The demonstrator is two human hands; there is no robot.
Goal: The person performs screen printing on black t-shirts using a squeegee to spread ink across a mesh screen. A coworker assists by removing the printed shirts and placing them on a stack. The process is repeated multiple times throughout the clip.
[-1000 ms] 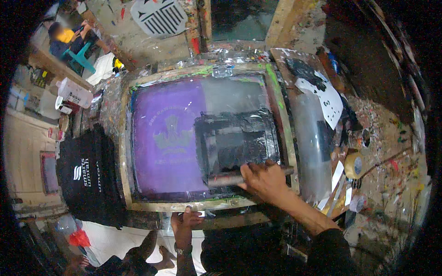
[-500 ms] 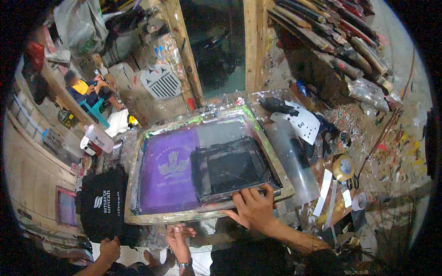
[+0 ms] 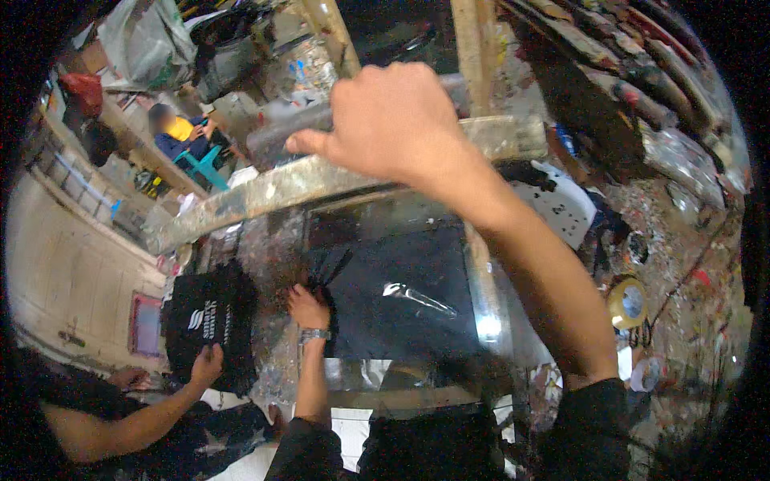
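While raised, right grip (image 3: 395, 120) curls.

Turquoise chair (image 3: 210, 169), yellowish tape roll (image 3: 621, 305)

Has right hand (image 3: 393, 120) curled at tilted wooden frame (image 3: 241, 195), can't tell exact grip. Has left hand (image 3: 310, 309) spread by left edge of black cloth (image 3: 377, 321) on worktop (image 3: 277, 341).

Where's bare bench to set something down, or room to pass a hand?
Bench strip between black stack and left hand looks bare. A hand might pass between flat black piece and raised wooden frame; the right hand is at its raised edge. Crowded: right side, with tape roll and spotted white sheet; left, co-worker's hand at the stack.
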